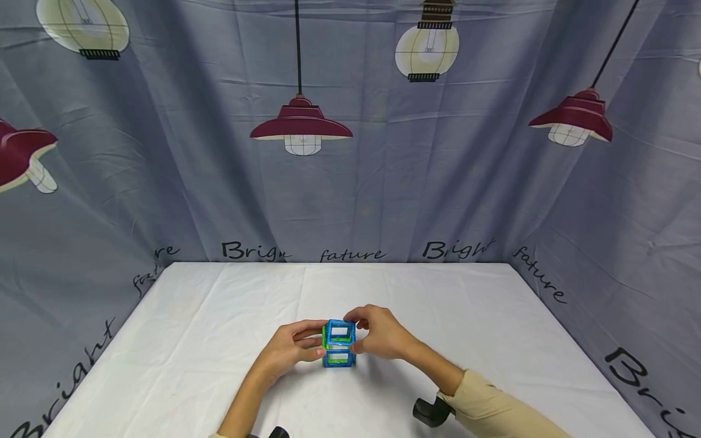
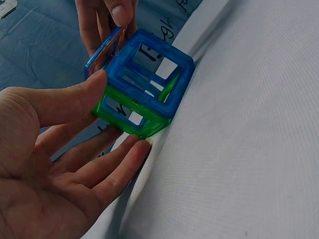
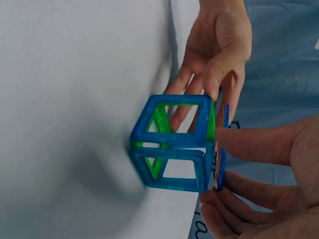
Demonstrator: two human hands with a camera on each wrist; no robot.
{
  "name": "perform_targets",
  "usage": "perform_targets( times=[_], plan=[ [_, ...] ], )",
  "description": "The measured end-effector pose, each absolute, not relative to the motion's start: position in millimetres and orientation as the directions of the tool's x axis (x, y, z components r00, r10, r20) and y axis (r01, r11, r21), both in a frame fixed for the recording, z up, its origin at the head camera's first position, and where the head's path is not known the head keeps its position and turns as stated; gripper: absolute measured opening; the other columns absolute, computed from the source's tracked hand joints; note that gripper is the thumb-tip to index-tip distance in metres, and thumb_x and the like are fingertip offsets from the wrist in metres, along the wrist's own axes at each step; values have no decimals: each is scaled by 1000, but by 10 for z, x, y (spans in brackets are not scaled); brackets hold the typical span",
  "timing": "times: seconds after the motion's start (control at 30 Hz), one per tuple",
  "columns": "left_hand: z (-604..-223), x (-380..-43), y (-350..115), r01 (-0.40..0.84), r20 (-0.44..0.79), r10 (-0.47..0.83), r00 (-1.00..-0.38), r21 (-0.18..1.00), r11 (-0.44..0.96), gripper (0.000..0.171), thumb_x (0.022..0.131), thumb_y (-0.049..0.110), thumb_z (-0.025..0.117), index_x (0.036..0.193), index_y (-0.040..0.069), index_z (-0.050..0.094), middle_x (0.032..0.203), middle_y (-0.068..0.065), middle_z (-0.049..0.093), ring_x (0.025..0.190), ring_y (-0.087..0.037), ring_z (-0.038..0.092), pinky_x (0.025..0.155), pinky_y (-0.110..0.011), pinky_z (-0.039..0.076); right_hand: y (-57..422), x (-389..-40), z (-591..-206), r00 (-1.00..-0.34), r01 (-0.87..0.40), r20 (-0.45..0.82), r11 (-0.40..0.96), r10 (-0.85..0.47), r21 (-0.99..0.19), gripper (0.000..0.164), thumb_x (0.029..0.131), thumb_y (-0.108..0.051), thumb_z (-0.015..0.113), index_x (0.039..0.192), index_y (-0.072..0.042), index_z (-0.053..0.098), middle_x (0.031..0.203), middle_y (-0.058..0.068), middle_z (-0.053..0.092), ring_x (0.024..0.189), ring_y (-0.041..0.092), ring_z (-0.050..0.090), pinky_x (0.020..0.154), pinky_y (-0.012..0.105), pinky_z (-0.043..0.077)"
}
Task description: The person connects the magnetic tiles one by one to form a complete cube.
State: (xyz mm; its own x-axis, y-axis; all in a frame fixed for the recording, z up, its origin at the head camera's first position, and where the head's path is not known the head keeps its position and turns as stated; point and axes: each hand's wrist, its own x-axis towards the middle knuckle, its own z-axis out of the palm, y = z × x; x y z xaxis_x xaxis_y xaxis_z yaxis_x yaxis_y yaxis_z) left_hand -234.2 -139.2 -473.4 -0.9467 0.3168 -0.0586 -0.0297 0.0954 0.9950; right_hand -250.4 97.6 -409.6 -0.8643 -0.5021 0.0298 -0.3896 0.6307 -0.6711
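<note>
A small cube of see-through blue and green magnetic tiles (image 1: 338, 364) stands on the white table in the head view. In the left wrist view, a blue face (image 2: 185, 67) borders a green side. My left hand (image 1: 287, 350) holds the cube's left side, its thumb at the upper edge and its fingers along the green side. Between thumb and fingers, my right hand (image 1: 383, 333) pinches a blue square magnetic tile (image 3: 223, 167), seen nearly edge-on. This tile hangs close over the cube's top, with a narrow gap visible in the right wrist view.
A white cloth (image 1: 219, 328) covers the table. Behind and beside it hangs a grey-blue curtain (image 1: 350, 201) printed with lamps and lettering. Near the right forearm, a black wrist device (image 1: 431, 412) shows below the beige sleeve (image 1: 493, 404).
</note>
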Motion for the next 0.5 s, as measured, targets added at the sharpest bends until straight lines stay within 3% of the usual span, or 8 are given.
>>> perform_targets(
  times=[0.5],
  plan=[
    [-4748,-2342,-1404,-31,-58,328,-943,996,87,63,85,13,82,142,5,57,140,-19,61,128,-34,61,100,-36,56,925,-2475,-4152,-858,-431,50,665,-511,-610,49,76,-7,83,123,-3,69,118,13,69,105,32,62,86,48,54]
  ],
)
